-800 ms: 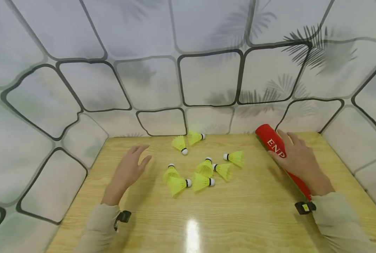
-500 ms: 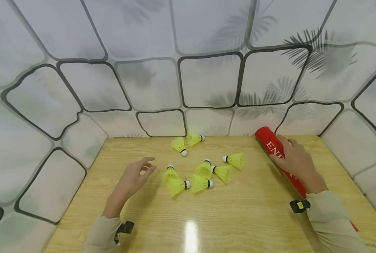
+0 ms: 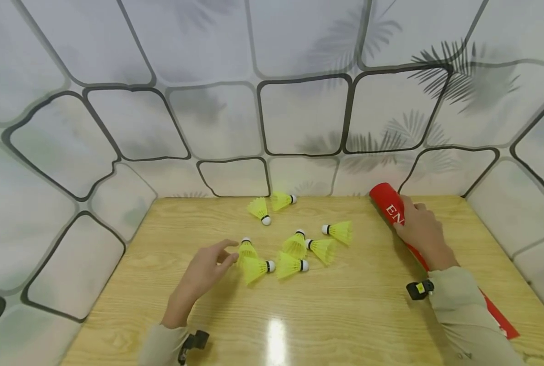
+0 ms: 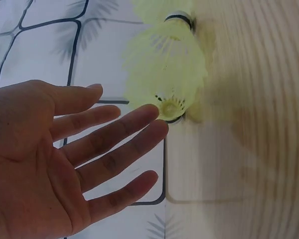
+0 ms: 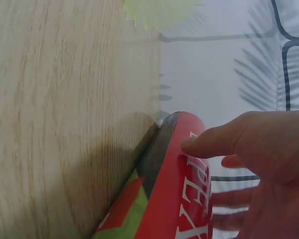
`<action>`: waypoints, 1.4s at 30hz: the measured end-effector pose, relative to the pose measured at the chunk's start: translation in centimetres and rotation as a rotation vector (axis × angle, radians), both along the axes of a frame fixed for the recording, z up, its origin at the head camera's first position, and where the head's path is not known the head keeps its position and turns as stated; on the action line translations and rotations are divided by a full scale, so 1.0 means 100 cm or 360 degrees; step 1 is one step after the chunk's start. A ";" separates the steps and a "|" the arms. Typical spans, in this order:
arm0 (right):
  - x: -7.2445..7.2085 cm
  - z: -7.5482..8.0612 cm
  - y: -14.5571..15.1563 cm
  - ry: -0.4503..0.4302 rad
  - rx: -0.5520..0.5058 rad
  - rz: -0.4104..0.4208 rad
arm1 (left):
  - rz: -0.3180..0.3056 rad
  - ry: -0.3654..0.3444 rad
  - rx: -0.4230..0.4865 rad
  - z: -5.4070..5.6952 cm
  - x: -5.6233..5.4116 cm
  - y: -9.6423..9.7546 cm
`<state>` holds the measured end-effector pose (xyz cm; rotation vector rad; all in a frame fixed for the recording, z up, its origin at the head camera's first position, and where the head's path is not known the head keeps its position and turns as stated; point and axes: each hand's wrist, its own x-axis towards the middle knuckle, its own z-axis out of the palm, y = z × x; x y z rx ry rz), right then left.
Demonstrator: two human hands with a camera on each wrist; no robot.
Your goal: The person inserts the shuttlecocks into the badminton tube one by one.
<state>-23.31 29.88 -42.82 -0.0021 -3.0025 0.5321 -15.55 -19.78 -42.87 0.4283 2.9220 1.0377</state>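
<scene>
Several yellow shuttlecocks with white heads lie on the wooden table in the head view. My left hand [image 3: 204,272] is beside the leftmost pair, its fingertips close to the rear shuttlecock [image 3: 246,248]; contact cannot be told. Its fingers are spread in the left wrist view, in front of a shuttlecock [image 4: 164,69]. At the right, a long red tube [image 3: 384,195] with white lettering lies slantwise. My right hand [image 3: 423,229] holds it from above, thumb on the near side and fingers on the far side. Part of the tube is hidden beneath the hand and sleeve.
Two shuttlecocks, one of them the far shuttlecock [image 3: 282,201], lie near the patterned backdrop [image 3: 304,117], which rises behind and at both sides of the table [image 3: 345,315]. Another shuttlecock [image 3: 338,232] lies between the group and the tube.
My left hand has moved right and nearer to the leftmost shuttlecocks. My right hand and forearm have shifted left, covering more of the tube's lettering. The shuttlecocks stay where they were.
</scene>
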 end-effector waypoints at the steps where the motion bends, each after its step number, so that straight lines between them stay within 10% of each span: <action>1: -0.001 -0.001 -0.001 -0.0008 -0.0017 -0.0030 | 0.0010 0.0010 -0.0003 -0.002 0.000 0.002; 23: 0.004 -0.025 -0.010 -0.0043 -0.0106 -0.0245 | 0.0370 0.0247 0.0291 -0.037 -0.027 0.008; 42: 0.034 0.018 -0.019 0.0719 -0.0156 -0.0244 | 0.0420 0.0624 0.0533 0.010 -0.051 0.006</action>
